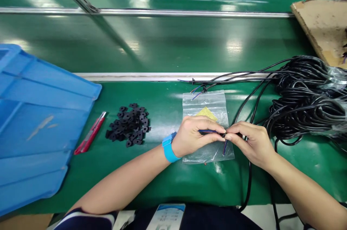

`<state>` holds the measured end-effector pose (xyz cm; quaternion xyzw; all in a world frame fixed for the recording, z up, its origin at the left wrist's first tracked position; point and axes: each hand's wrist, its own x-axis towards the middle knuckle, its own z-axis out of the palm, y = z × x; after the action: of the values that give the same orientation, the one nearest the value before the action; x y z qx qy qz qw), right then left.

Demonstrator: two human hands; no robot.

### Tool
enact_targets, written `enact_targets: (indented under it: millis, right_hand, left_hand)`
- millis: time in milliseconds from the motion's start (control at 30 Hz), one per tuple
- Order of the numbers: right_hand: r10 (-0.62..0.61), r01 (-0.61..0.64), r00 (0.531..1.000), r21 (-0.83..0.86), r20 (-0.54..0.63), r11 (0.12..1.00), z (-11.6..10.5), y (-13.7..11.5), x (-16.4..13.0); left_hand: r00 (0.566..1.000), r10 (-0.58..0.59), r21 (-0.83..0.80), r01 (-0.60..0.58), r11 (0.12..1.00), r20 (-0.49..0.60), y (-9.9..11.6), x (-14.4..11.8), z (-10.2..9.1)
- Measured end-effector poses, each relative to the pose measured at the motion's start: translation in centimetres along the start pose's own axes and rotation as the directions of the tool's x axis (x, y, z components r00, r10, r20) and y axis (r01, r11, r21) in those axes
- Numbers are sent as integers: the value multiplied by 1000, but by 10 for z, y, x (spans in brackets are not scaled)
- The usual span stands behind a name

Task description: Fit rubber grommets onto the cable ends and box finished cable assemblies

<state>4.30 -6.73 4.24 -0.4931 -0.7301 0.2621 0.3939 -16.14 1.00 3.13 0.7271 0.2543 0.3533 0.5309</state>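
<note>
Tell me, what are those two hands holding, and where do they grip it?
Both pinch the end of a black cable: the left hand holds its thin coloured wires, the right hand the cable tip, fingers meeting above the plastic bag.

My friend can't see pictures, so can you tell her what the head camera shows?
Two bare hands meet over a clear plastic zip bag on a green workbench: the left hand pinches thin blue wires and the right hand grips a black cable end. A pile of small black rubber pieces, a red utility knife and a blue plastic bin lie left; coiled black cables lie right.
</note>
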Motion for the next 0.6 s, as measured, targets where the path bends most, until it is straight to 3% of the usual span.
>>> enact_targets:
  millis: [233,467,600]
  right_hand:
    - [-15,15,1000,-57,1,998,-4,0,2]
    - [33,-31,999,-27,40,999,-1,-2,0]
    - [23,-21,999,-49,33,999,1,-2,1]
  left_hand:
    - [998,16,26,-14,1000,-57,-1,-3,-5]
    - [985,165,82,-160,984,-50,-7,-5,-1]
    - [982,185,113,-180,977,-36,-8,-5,-3]
